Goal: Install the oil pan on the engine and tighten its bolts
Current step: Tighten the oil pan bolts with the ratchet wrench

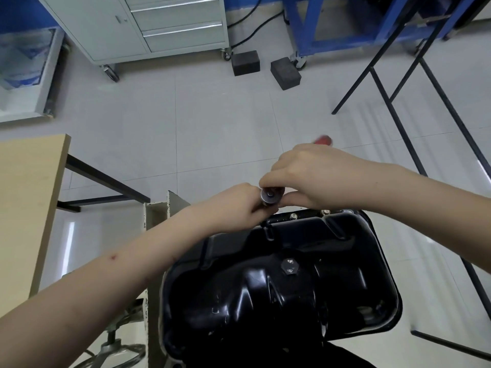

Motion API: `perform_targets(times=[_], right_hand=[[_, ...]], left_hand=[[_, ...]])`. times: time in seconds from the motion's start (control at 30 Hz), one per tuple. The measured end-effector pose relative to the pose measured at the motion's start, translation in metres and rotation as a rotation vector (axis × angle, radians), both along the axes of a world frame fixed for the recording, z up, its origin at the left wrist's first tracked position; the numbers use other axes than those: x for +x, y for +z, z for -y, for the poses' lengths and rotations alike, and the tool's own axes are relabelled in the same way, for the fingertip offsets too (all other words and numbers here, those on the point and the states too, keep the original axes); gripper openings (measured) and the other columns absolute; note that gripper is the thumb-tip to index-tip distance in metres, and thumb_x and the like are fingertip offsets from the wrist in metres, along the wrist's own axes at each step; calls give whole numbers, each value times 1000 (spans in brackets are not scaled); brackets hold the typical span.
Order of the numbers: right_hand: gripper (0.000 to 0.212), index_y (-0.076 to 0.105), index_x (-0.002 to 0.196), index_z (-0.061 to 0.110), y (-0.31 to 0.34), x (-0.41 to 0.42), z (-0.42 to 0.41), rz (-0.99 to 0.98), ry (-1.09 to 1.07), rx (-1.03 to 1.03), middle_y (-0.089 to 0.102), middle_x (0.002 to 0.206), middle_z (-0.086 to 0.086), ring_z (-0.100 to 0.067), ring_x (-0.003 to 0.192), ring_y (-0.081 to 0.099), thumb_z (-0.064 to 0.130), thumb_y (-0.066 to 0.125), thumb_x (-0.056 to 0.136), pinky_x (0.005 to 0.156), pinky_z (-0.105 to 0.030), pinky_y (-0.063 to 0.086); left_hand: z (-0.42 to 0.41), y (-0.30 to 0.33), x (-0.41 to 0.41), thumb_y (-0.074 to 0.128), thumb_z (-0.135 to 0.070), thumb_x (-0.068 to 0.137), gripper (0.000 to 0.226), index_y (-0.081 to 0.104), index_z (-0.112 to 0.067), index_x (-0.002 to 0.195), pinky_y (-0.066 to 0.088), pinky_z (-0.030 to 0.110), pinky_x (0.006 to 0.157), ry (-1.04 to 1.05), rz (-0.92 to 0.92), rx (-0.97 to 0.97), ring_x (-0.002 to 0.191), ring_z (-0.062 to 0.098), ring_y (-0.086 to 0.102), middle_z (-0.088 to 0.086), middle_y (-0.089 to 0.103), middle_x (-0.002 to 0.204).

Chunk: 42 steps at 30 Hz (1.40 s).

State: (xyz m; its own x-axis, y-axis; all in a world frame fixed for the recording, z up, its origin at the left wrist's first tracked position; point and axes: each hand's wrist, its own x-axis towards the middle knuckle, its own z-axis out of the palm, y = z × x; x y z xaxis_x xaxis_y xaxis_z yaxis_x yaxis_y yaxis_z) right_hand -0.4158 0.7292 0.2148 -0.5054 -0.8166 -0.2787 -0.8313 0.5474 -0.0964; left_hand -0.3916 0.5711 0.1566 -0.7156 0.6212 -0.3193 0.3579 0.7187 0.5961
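The black oil pan point(279, 282) sits upside down on the engine at lower centre, with a drain plug point(289, 266) on its top face. Small bolts point(293, 215) show along its far flange. A ratchet wrench point(270, 196) stands over the far left corner of the flange; its red handle end point(322, 140) sticks out blurred beyond my right hand. My left hand point(239, 205) grips the wrench's socket stem just below the head. My right hand point(310, 176) curls over the wrench handle and head.
A wooden table point(29, 208) stands at left, black metal frames point(425, 83) at right. On the floor beyond lie two black blocks point(285, 73), near a grey drawer cabinet point(159, 25) on castors and a blue frame point(345, 22). An engine stand point(156, 221) holds the engine.
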Motion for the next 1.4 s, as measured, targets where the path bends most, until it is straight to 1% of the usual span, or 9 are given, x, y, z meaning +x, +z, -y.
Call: perform_targets(times=[0.07, 0.2, 0.3, 0.67, 0.77, 0.97, 1.1, 1.27, 1.4], right_hand=[[28, 52, 114, 22, 1, -2, -1, -12, 44, 14, 60, 107, 5, -18, 100, 53, 36, 42, 93, 84, -32, 39], [40, 38, 89, 18, 0, 4, 3, -69, -90, 69, 56, 86, 0, -20, 65, 39, 58, 37, 88, 49, -29, 24], [48, 30, 81, 18, -1, 13, 4, -113, -176, 41, 44, 73, 8, -21, 55, 29, 65, 31, 84, 44, -26, 13], [30, 49, 118, 24, -1, 0, -5, -69, 95, 4, 57, 106, 6, -18, 99, 53, 37, 36, 95, 77, -29, 38], [33, 52, 107, 22, -1, 1, -5, -84, 11, 23, 60, 97, 2, -23, 86, 56, 47, 37, 92, 63, -30, 37], [46, 36, 77, 19, 1, 10, 0, -165, -151, 81, 44, 73, 6, -16, 47, 21, 64, 34, 85, 44, -25, 14], [40, 35, 81, 20, -1, 8, -1, -137, -128, 58, 51, 79, 3, -21, 60, 32, 60, 36, 87, 47, -28, 19], [28, 51, 110, 21, -3, 1, -6, -47, 58, -8, 58, 102, 4, -21, 96, 54, 39, 37, 93, 76, -30, 39], [31, 52, 108, 20, -2, -2, -7, -92, 111, 8, 61, 100, 4, -21, 95, 56, 42, 36, 94, 82, -28, 38]], left_hand=[[-1, 0, -1, 43, -20, 95, 25, 41, -9, 73, 25, 20, 51, -22, 14, 3, 54, 15, 32, -2, 38, 54], [4, -2, -4, 42, -23, 93, 27, 51, -3, 78, 29, 19, 50, 7, 42, -90, 50, 10, 34, 2, 42, 57], [4, -4, -1, 42, -23, 93, 30, 41, -13, 64, 26, 26, 51, 35, -11, -139, 52, 15, 35, 1, 42, 55], [-3, -2, 3, 39, -20, 96, 25, 54, 0, 94, 22, 24, 58, -30, -49, -118, 73, 32, 48, 22, 60, 87], [-3, -2, 3, 38, -23, 96, 26, 53, -2, 91, 21, 26, 56, 1, -42, -139, 68, 26, 43, 20, 61, 85], [-7, -6, 3, 39, -29, 95, 30, 53, -5, 82, 20, 27, 54, 46, -116, -235, 75, 31, 50, 21, 63, 89], [-6, -6, 2, 39, -22, 95, 28, 56, 1, 93, 19, 25, 55, 17, -129, -219, 84, 37, 55, 24, 62, 93], [-6, -1, 3, 38, -19, 97, 25, 52, -1, 88, 17, 24, 55, -47, -98, -157, 69, 32, 46, 24, 60, 84], [-6, -3, 5, 37, -21, 96, 25, 52, -2, 92, 20, 25, 55, -5, -66, -139, 68, 29, 44, 22, 61, 85]])
